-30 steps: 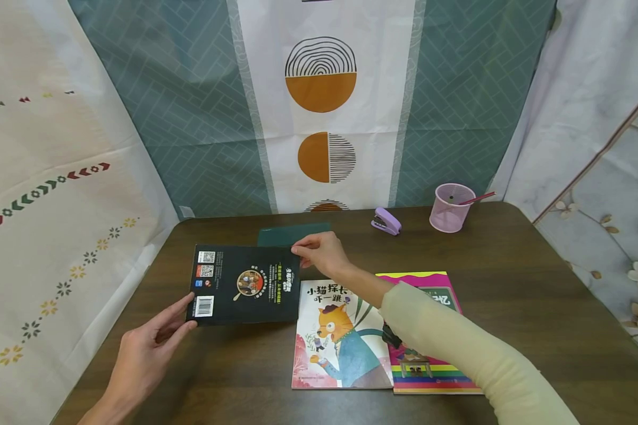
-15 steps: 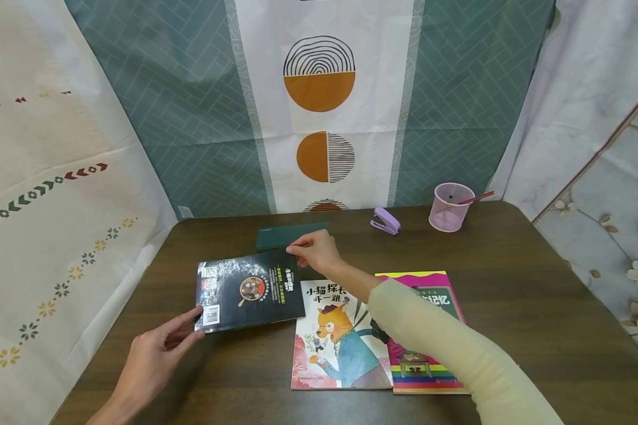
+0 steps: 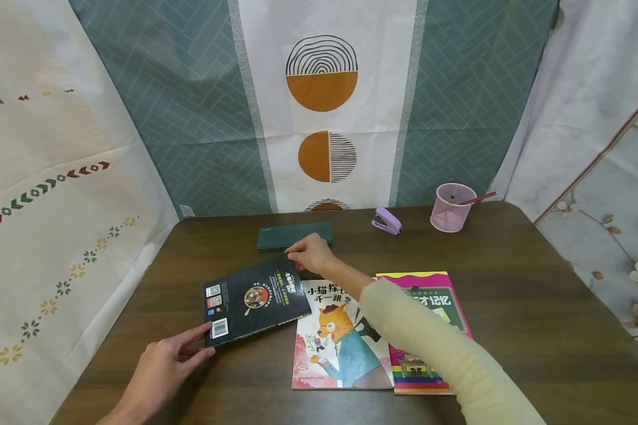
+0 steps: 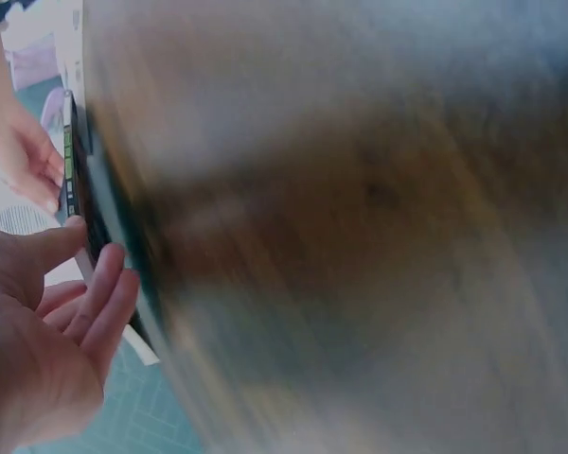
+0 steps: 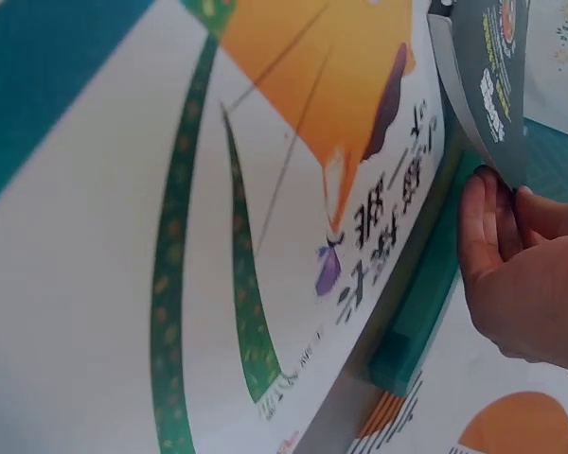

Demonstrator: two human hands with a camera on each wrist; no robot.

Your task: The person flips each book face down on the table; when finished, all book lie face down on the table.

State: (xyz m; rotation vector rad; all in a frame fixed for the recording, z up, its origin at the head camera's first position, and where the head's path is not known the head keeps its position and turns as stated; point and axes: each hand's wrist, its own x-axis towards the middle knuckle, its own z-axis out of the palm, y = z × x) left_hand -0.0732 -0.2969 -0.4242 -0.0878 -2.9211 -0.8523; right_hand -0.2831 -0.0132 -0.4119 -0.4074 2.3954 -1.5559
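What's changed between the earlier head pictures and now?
The thin black rectangular book has turned, its left end coming nearer with the left hand, uncovering more of the dark green oblong box behind. That hand and the right hand keep their hold; nothing was let go. The lilac plastic stapler and pink mesh cup stayed put.

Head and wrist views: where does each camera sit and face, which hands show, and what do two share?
Head: on the head, facing forward and down at the black book; left hand and right hand show.
Left wrist: on that wrist, facing the black book's edge and table; both hands show.
Right wrist: on that wrist, facing across the cat book; right hand shows.
Head and right wrist share the cat book.
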